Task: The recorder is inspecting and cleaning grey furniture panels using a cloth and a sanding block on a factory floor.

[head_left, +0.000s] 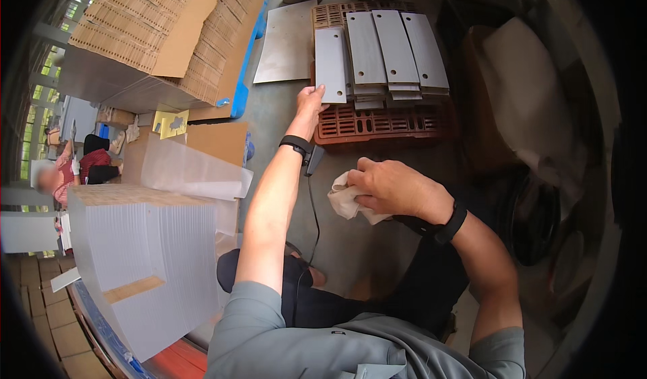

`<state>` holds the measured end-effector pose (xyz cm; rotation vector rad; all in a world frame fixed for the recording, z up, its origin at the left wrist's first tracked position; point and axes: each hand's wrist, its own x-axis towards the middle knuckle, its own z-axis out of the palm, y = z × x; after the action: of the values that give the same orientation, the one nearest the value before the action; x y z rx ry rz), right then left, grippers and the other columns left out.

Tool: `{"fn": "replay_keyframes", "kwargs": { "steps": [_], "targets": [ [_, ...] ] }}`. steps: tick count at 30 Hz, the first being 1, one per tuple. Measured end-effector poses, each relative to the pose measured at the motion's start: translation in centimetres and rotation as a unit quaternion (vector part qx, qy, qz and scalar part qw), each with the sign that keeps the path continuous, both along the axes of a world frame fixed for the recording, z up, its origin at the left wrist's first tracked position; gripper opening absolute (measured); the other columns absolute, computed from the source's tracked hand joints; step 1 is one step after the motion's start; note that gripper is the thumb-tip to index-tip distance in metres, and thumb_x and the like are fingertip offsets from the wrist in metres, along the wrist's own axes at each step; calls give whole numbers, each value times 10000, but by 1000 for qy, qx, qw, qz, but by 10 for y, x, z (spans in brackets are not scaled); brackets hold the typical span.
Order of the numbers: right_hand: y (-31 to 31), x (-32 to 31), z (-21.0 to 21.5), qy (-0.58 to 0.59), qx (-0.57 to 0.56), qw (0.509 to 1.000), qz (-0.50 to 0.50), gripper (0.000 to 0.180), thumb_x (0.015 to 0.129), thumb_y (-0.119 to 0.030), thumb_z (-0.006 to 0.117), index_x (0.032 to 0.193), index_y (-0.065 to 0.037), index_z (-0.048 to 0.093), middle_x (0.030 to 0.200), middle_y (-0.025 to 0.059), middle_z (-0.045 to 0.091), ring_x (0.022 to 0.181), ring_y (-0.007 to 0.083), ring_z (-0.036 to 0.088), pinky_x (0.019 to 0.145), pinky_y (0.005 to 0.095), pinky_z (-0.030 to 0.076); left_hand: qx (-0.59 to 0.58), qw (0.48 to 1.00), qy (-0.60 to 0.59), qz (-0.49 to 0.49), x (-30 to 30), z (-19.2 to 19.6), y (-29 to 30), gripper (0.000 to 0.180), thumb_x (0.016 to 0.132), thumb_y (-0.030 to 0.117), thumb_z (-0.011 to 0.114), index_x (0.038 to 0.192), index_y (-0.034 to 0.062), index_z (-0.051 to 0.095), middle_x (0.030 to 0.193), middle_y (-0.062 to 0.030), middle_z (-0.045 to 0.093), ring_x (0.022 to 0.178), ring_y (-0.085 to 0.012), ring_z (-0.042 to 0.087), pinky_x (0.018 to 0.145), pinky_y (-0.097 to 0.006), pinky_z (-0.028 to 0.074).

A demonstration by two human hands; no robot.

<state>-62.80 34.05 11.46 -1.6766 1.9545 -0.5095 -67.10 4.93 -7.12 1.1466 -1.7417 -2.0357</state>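
My left hand [312, 104] grips the near left corner of a long light-grey panel [330, 62], thumb on top and fingers at its edge. A dark round hole shows near each end of the panel. It lies at the left of several similar panels [367, 48], stacked in rows on a reddish-brown slotted plastic crate [377, 126]. Closer to my body, my right hand [394, 185] is closed around a crumpled off-white cloth [345, 200], held apart from the panels. Dark bands circle both of my wrists.
Tall stacks of cardboard [145, 21] and of white-edged sheets [148, 244] stand at the left. A flat pale sheet [283, 42] lies beside the crate. A black cable [317, 224] hangs near my left arm. Another person [87, 163] is at the far left.
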Motion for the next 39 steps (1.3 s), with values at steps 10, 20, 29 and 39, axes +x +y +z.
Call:
{"fn": "replay_keyframes", "kwargs": {
  "steps": [10, 20, 29, 39],
  "targets": [
    [-34, 9, 10, -10, -300, 942, -150, 334, 864, -117, 739, 1157, -83, 583, 1082, 134, 575, 966, 350, 633, 835, 450, 541, 81, 980, 181, -14, 137, 92, 51, 441, 1021, 220, 627, 1379, 2, 488, 1206, -105, 621, 1085, -176, 617, 935, -322, 526],
    [-98, -27, -1, 195, -338, 863, -322, 258, 893, -235, 709, 1107, -112, 633, 1083, 125, 609, 1046, 340, 603, 877, 472, 478, 43, 980, 166, -104, 300, 163, 154, 413, 1038, 233, 612, 1387, 28, 529, 1233, -62, 646, 1137, -149, 621, 989, -336, 508],
    [-67, -98, -3, -260, -320, 809, -418, 392, 974, -284, 621, 1172, 53, 642, 899, 112, 694, 709, 141, 643, 603, 298, 504, -41, 975, 216, 35, 372, 159, 118, 357, 1036, 129, 593, 1380, 56, 533, 1311, -56, 614, 1218, -146, 573, 1031, -329, 475],
    [-103, -45, 35, -522, -355, 706, -320, 422, 1014, -338, 643, 1259, 4, 600, 986, 58, 675, 785, 86, 655, 658, 236, 566, -48, 969, 228, 76, 371, 157, 114, 369, 1046, 156, 584, 1399, 75, 511, 1315, -52, 601, 1201, -152, 584, 1001, -364, 507]
  ]
}}
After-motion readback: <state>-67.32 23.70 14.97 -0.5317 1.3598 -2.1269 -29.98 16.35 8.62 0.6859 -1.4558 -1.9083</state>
